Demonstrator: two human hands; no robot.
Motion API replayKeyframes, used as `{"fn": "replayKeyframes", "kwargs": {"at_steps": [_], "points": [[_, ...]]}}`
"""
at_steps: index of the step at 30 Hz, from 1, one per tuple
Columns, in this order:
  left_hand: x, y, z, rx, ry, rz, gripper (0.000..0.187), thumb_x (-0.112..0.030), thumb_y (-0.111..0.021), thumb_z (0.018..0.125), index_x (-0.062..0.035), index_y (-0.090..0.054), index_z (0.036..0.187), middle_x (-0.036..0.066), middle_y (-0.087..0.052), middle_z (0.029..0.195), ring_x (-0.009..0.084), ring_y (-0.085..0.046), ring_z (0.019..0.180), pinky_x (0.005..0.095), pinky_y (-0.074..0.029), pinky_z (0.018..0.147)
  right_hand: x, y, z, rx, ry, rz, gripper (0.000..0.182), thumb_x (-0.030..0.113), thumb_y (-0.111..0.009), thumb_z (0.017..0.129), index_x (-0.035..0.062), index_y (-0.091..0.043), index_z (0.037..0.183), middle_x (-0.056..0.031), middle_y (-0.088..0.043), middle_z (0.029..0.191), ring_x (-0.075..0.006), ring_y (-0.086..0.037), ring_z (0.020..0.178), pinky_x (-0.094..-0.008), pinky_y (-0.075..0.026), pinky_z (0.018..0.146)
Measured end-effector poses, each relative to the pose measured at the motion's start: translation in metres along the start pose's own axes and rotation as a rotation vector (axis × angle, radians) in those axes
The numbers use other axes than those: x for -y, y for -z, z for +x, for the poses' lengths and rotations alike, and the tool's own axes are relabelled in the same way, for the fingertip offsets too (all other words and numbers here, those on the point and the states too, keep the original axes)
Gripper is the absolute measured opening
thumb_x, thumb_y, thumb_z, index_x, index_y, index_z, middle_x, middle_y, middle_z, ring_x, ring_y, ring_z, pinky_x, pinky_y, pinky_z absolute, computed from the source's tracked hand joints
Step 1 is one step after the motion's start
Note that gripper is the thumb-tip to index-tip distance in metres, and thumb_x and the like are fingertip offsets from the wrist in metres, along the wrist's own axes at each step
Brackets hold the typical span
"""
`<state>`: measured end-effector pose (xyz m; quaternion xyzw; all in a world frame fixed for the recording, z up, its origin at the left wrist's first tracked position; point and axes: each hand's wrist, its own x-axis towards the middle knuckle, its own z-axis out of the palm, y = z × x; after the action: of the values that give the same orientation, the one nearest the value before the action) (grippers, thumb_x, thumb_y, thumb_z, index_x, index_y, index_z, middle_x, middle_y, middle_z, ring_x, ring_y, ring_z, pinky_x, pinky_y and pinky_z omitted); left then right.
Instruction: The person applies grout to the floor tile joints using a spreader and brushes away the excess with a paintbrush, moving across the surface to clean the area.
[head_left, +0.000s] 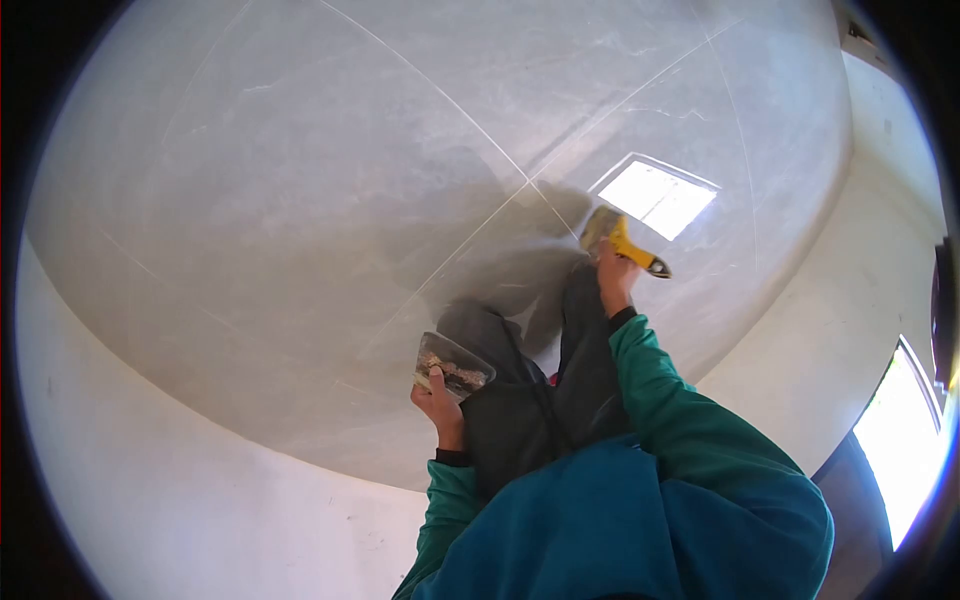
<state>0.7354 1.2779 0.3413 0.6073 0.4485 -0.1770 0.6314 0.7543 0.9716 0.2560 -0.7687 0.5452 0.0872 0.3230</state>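
Note:
My right hand [617,277] is closed around a yellow-handled scraper [625,243] with a wide blade, held low over the grey tiled floor [300,220] beside a thin pale joint line. Near my left knee, my left hand [440,408] grips a dark, wedge-shaped plate [462,362] with brownish crumbly material on it; the thumb lies on its top face. Whether the scraper blade touches the floor cannot be made out.
Pale joint lines cross on the floor ahead of my knees. A bright window reflection [660,195] lies beyond the scraper. White walls [200,440] curve around the floor's edges, and a bright opening [900,440] is at the right.

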Motion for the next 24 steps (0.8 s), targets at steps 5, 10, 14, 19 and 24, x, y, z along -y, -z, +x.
{"fn": "replayKeyframes", "kwargs": {"at_steps": [5,10,14,19,24], "points": [[0.004,0.008,0.0,0.03,-0.017,0.031,0.026,-0.017,-0.053,0.083,0.0063,-0.056,0.092,0.007,-0.058,0.084,0.0137,-0.052,0.074,0.0265,-0.043,0.065,0.063,-0.043,0.002,0.102,0.44,-0.186,0.022,0.022,-0.06,0.08,0.0013,-0.061,0.088,-0.0094,-0.062,0.074,-0.0195,-0.058,0.066,-0.0313,-0.045,0.062],[-0.003,-0.002,0.002,0.032,0.002,-0.047,0.025,-0.017,-0.052,0.083,0.0062,-0.056,0.092,0.007,-0.058,0.084,0.0126,-0.052,0.074,0.0262,-0.043,0.065,0.004,0.03,0.006,0.28,0.484,0.013,0.023,0.017,-0.059,0.08,0.0024,-0.061,0.099,-0.0111,-0.064,0.09,-0.0204,-0.06,0.087,-0.0316,-0.045,0.077],[0.0,-0.001,0.001,0.038,-0.036,-0.032,0.023,-0.016,-0.052,0.084,0.0058,-0.056,0.091,0.006,-0.058,0.082,0.0124,-0.052,0.073,0.0257,-0.043,0.065,0.049,-0.034,0.023,0.106,0.611,-0.312,0.027,0.028,-0.057,0.082,0.0026,-0.06,0.09,-0.0152,-0.062,0.083,-0.0279,-0.059,0.081,-0.0342,-0.044,0.07],[0.002,0.0,0.004,0.023,-0.035,-0.04,0.021,-0.015,-0.051,0.084,0.005,-0.056,0.087,0.005,-0.057,0.08,0.0122,-0.052,0.072,0.025,-0.042,0.063,0.065,0.016,0.061,0.077,0.608,-0.012,0.024,0.022,-0.061,0.08,0.0018,-0.062,0.094,-0.0137,-0.063,0.084,-0.0268,-0.059,0.079,-0.035,-0.044,0.072],[0.01,-0.005,-0.001,-0.105,-0.03,-0.103,0.023,-0.015,-0.05,0.083,0.0054,-0.055,0.092,0.007,-0.057,0.083,0.0153,-0.053,0.073,0.0286,-0.044,0.065,0.005,-0.018,0.016,0.222,-0.092,0.521,0.037,0.031,-0.051,0.085,0.0059,-0.051,0.112,-0.0076,-0.06,0.086,-0.0196,-0.057,0.076,-0.0323,-0.046,0.067]]}}
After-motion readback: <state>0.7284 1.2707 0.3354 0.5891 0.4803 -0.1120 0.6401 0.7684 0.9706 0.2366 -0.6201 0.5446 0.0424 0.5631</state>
